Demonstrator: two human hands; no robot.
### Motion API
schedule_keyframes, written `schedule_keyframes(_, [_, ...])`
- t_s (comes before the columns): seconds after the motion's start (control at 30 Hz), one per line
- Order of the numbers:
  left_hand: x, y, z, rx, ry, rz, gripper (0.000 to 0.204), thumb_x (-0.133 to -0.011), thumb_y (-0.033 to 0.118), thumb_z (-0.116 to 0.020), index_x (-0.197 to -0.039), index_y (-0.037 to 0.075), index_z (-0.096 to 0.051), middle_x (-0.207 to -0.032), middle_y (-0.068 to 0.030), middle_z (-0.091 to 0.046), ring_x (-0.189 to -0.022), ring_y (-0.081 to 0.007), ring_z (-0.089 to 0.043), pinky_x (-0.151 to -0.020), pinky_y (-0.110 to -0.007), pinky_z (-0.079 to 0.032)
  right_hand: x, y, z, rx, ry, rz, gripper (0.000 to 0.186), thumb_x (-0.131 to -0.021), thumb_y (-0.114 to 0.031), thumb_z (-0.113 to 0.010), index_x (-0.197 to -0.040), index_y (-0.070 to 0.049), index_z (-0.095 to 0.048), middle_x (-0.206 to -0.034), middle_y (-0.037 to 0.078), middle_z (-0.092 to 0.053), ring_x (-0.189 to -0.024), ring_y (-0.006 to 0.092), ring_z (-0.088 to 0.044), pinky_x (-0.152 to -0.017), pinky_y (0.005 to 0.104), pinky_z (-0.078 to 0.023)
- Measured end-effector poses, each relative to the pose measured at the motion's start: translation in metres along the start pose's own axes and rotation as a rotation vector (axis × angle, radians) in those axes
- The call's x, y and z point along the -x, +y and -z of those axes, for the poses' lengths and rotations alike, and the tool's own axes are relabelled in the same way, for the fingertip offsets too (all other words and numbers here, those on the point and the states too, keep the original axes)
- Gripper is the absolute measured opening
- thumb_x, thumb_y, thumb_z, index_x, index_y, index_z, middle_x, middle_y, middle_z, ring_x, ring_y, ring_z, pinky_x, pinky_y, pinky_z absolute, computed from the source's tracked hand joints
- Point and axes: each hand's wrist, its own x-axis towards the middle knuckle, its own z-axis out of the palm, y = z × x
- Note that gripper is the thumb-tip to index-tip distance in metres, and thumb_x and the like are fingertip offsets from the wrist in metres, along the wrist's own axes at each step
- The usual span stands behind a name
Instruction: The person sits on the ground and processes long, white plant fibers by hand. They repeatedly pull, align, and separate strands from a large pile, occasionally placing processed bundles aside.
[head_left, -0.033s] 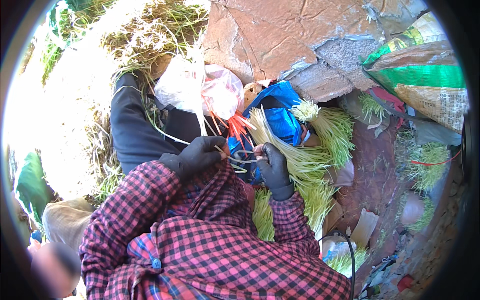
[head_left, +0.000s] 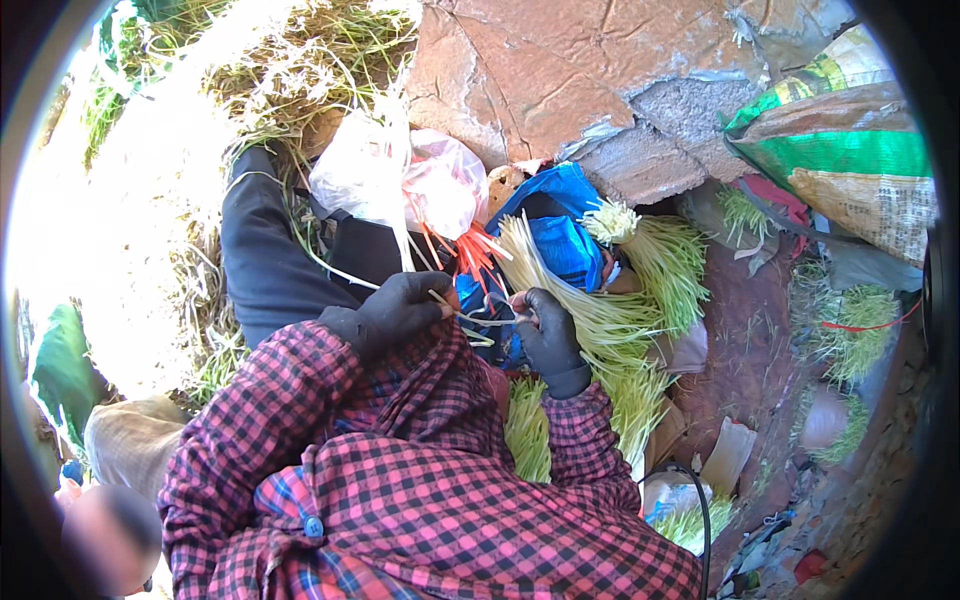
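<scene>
My left hand [head_left: 402, 308], in a dark fingerless glove, is closed in a pinch on a long pale green stalk [head_left: 478, 322], resembling a garlic scape. My right hand [head_left: 548, 332], gloved alike, pinches the stalk's other stretch at its fingertips. Between the two hands the stalk runs slightly bent, with a thin loop beside my right fingers. More pale stalks rise past my left hand toward a white plastic bag [head_left: 355, 170]. Just beyond my right hand lies a bundle of pale green stalks [head_left: 600, 320]. Red-orange ties [head_left: 478, 250] hang over the bag's near edge.
A blue bag [head_left: 560, 240] lies behind the bundle, near a brown worn board [head_left: 540, 80]. At far right stands a green-striped woven sack [head_left: 850, 160]. Dry stalks [head_left: 310, 70] are heaped at far left. A blurred person [head_left: 110, 540] is at lower left.
My right hand has shifted very slightly, and the stalk's loop next to its fingers has changed shape. My left hand stays in place.
</scene>
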Motion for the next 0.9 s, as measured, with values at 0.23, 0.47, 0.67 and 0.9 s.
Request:
schedule_keyframes(0.23, [-0.002, 0.0, 0.001, 0.079, -0.022, -0.002, 0.012, -0.083, 0.002, -0.053, -0.095, 0.001, -0.056, -0.084, -0.0044, -0.059, -0.076, -0.0107, -0.057, -0.071, -0.026, -0.048, 0.007, 0.024, -0.015, 0.069, -0.212, -0.035, 0.013, -0.077, -0.007, -0.057, -0.088, 0.0, -0.059, -0.076, 0.008, -0.059, -0.07, 0.0144, -0.055, -0.063, 0.028, -0.044])
schedule_keyframes(0.47, [-0.001, 0.007, -0.007, -0.014, 0.031, 0.05, 0.019, -0.079, 0.007, -0.062, -0.097, 0.001, -0.056, -0.086, -0.0052, -0.061, -0.08, -0.0125, -0.057, -0.072, -0.028, -0.047, -0.001, -0.021, -0.029, 0.091, -0.132, 0.119, 0.013, -0.078, -0.009, -0.061, -0.087, -0.001, -0.058, -0.074, 0.013, -0.058, -0.066, 0.023, -0.057, -0.058, 0.0314, -0.045])
schedule_keyframes(0.67, [-0.001, 0.009, -0.01, -0.326, 0.002, 0.073, 0.027, -0.077, 0.013, -0.067, -0.099, -0.001, -0.057, -0.086, -0.0074, -0.062, -0.082, -0.0144, -0.058, -0.074, -0.029, -0.046, -0.003, -0.021, -0.041, 0.078, -0.053, 0.168, 0.019, -0.074, -0.009, -0.065, -0.09, -0.002, -0.057, -0.079, 0.017, -0.06, -0.07, 0.0329, -0.061, -0.058, 0.0369, -0.047])
schedule_keyframes(0.9, [0.002, 0.01, -0.009, -0.205, -0.01, 0.119, 0.024, -0.08, 0.013, -0.062, -0.098, -0.003, -0.058, -0.081, -0.0085, -0.064, -0.072, -0.0147, -0.059, -0.068, -0.029, -0.048, 0.0, -0.03, -0.045, 0.004, -0.083, 0.038, 0.034, -0.074, -0.009, -0.067, -0.106, -0.006, -0.055, -0.074, 0.012, -0.061, -0.064, 0.0248, -0.061, -0.056, 0.0325, -0.047])
